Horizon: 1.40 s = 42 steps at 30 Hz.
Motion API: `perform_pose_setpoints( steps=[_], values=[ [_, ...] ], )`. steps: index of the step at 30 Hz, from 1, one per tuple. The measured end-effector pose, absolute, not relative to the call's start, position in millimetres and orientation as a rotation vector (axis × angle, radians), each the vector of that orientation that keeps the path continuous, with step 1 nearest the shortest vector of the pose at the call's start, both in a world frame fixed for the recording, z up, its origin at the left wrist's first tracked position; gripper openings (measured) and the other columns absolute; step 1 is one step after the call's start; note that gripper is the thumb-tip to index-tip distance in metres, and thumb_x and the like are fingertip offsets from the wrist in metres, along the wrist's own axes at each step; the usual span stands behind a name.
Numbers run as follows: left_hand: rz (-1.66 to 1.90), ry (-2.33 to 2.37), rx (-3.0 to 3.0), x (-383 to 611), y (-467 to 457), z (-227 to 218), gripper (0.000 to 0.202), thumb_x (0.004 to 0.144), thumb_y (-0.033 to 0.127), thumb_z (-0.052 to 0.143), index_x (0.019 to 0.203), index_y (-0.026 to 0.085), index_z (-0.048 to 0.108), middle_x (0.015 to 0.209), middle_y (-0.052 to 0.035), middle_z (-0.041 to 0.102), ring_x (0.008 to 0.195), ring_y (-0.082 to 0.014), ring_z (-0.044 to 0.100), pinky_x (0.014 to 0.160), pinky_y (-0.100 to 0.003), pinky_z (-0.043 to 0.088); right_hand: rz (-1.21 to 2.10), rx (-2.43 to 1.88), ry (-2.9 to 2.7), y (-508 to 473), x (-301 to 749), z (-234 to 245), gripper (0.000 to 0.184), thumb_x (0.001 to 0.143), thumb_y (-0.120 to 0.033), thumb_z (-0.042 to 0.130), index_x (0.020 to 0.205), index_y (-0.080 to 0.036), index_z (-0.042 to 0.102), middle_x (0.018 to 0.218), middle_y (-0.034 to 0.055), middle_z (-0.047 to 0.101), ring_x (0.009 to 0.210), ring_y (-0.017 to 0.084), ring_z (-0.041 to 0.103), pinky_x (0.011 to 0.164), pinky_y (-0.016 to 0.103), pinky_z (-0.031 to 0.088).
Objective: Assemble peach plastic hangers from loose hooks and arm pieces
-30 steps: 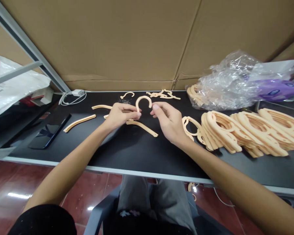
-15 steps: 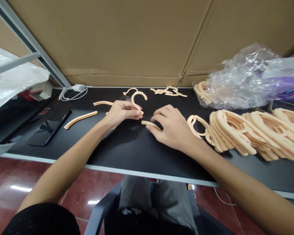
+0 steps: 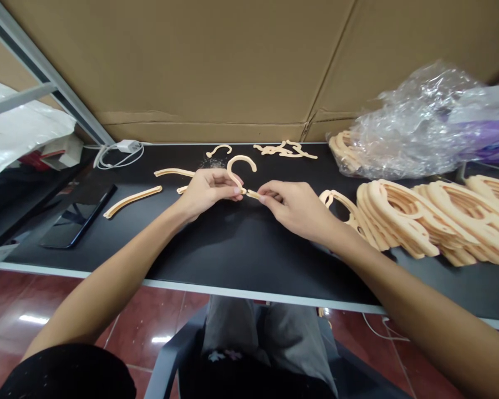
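My left hand (image 3: 212, 191) pinches the base of a cream hanger hook (image 3: 230, 165), whose curve stands up above my fingers. Between the thumb and fingers of my right hand (image 3: 293, 205) is a slim cream hanger arm (image 3: 253, 194), mostly hidden by the hand. The arm's end is right at the hook's base; whether the two are joined I cannot tell. Left of my left hand lie a curved hanger arm (image 3: 133, 200) and another hanger arm (image 3: 172, 172). A loose hook (image 3: 219, 149) lies behind my left hand, and several more hooks (image 3: 285, 149) are piled further right.
Stacks of cream hangers (image 3: 403, 216) fill the right of the black table (image 3: 228, 255). Behind them are a clear plastic bag (image 3: 416, 127) and a purple package (image 3: 490, 138). A phone (image 3: 79, 216) and a white charger cable (image 3: 120, 155) lie at the left. Cardboard (image 3: 216, 66) stands behind.
My right hand has closed on the hanger arm, lifted it and brought its end to the hook's base. My left hand still holds the hook.
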<state>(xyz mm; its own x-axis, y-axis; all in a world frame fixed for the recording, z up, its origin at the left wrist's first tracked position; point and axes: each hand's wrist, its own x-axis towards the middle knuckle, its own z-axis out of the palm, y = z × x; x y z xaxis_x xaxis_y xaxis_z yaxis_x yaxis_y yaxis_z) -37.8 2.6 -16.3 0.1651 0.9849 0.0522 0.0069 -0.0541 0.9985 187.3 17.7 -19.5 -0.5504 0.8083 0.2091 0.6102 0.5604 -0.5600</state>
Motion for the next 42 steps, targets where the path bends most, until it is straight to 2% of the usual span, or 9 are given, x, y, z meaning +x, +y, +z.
perform_pose_setpoints(
  steps=[6,14,21,26,32,39,42],
  values=[
    [1.106,1.054,1.378,-35.3,2.6,-21.3,0.019,0.069,0.017,0.086,0.084,0.01,0.076,0.077,-0.0049,0.076,0.073,-0.0147,0.074,0.075,-0.025,0.06,0.78,-1.085,-2.321,22.2,193.5,-15.9,0.018,0.094,-0.028,0.055,0.1,-0.02,0.07,0.075,-0.0017,0.071,0.059,0.011,0.055,0.061,0.024,0.037],
    [1.08,1.063,1.405,-32.7,1.3,-26.5,0.017,0.066,0.015,0.085,0.08,0.011,0.077,0.076,-0.0047,0.077,0.071,-0.0161,0.075,0.074,-0.026,0.061,0.874,-1.106,-2.399,21.6,196.2,-2.5,0.028,0.096,-0.031,0.05,0.098,-0.02,0.076,0.078,-0.0007,0.071,0.064,0.011,0.058,0.069,0.025,0.038],
    [0.99,1.158,1.569,-23.8,-8.4,-17.2,0.015,0.069,0.017,0.081,0.082,0.012,0.074,0.078,-0.0053,0.078,0.076,-0.0175,0.075,0.073,-0.025,0.059,1.009,-1.175,-2.497,22.1,203.3,5.5,0.025,0.094,-0.033,0.053,0.093,-0.022,0.076,0.07,-0.0026,0.068,0.06,0.011,0.056,0.062,0.026,0.035],
    [0.968,1.187,1.74,-20.9,-11.5,-19.9,0.015,0.074,0.023,0.081,0.082,0.012,0.075,0.076,-0.0045,0.077,0.07,-0.0152,0.072,0.065,-0.022,0.055,0.9,-1.178,-2.548,21.5,204.1,6.4,0.028,0.094,-0.034,0.051,0.096,-0.022,0.076,0.065,-0.003,0.065,0.059,0.012,0.053,0.06,0.026,0.032],
    [1.082,1.149,1.811,-21.0,-12.4,-27.6,0.014,0.078,0.024,0.08,0.086,0.013,0.077,0.085,-0.0065,0.078,0.079,-0.0178,0.073,0.075,-0.027,0.058,0.772,-1.2,-2.609,19.8,206.3,10.7,0.028,0.094,-0.033,0.051,0.093,-0.022,0.077,0.068,-0.0017,0.067,0.061,0.012,0.053,0.059,0.026,0.031],
    [1.066,1.251,2.012,-19.7,-16.4,-22.5,0.015,0.08,0.029,0.08,0.085,0.015,0.08,0.088,-0.0071,0.079,0.077,-0.0172,0.072,0.07,-0.025,0.056,0.735,-1.207,-2.605,19.7,207.2,7.0,0.028,0.094,-0.032,0.051,0.095,-0.024,0.079,0.072,0.0004,0.069,0.061,0.014,0.055,0.058,0.028,0.031],
    [1.084,1.247,2.069,-19.5,-15.8,-22.8,0.014,0.081,0.03,0.079,0.086,0.017,0.081,0.092,-0.0073,0.08,0.082,-0.0187,0.073,0.075,-0.026,0.057,0.729,-1.221,-2.599,19.9,207.0,5.6,0.029,0.094,-0.032,0.051,0.094,-0.025,0.079,0.072,0.0007,0.069,0.061,0.014,0.054,0.057,0.029,0.03]
  ],
)
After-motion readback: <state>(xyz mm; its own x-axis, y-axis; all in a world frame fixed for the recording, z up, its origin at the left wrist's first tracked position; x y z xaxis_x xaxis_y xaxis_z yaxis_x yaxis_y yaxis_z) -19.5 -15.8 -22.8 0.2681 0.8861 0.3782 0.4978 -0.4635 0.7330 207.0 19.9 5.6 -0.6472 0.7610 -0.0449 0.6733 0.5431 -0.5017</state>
